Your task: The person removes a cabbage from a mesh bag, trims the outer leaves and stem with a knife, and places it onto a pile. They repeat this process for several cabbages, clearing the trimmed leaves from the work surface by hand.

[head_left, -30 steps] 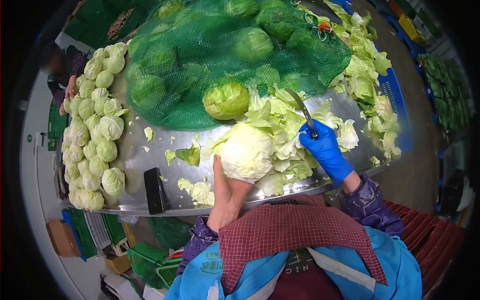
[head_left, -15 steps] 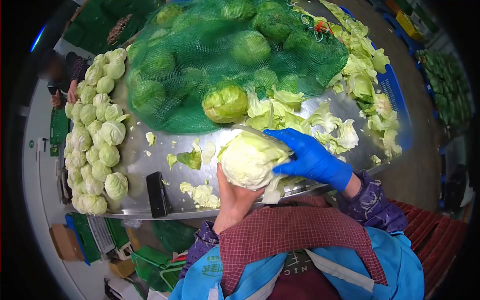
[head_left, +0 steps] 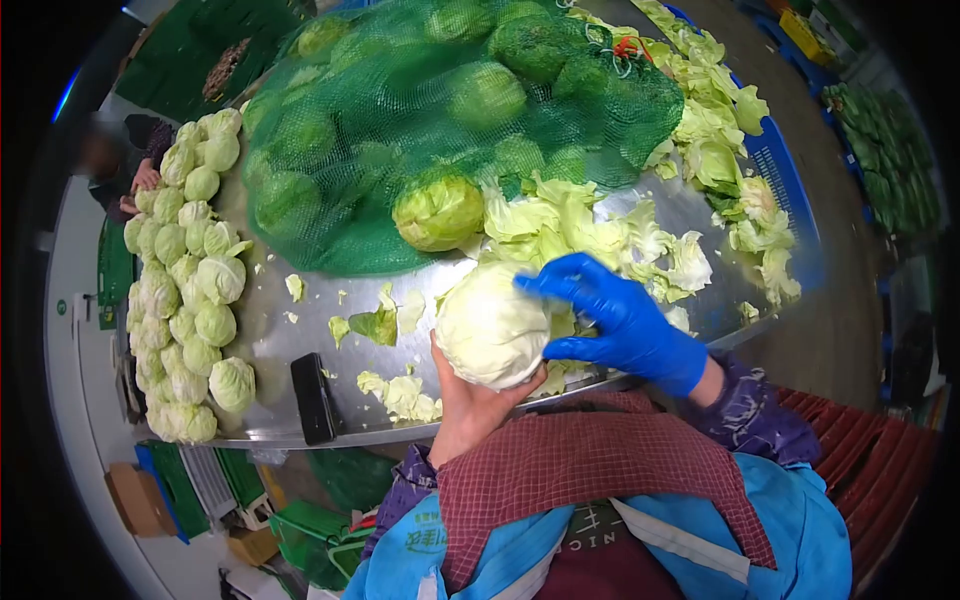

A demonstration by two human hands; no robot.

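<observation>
A pale, smooth cabbage (head_left: pixel 490 328) rests in my bare left hand (head_left: pixel 472 408), which cups it from below and the left with the thumb up its side. At its right side is my right hand (head_left: pixel 630 325), in a blue glove, fingers apart and curved; the fingertips are right at the cabbage's edge. Loose cabbage leaves (head_left: pixel 545 228) lie just behind. A whole greener cabbage (head_left: pixel 438 213) sits against the green mesh sack (head_left: pixel 350 215), which is full of cabbages.
Trimmed cabbages (head_left: pixel 220 280) are heaped along the left of the metal table (head_left: pixel 290 340). A black phone (head_left: pixel 315 398) and leaf scraps (head_left: pixel 405 395) lie near the front edge. More leaves reach a blue crate (head_left: pixel 785 190) at right. Another person's hand (head_left: pixel 147 176) is at the far left.
The outer leaf that my right hand was on has come off the cabbage, leaving it rounder and smoother. My right hand's fingers have spread. More leaves lie behind the cabbage.
</observation>
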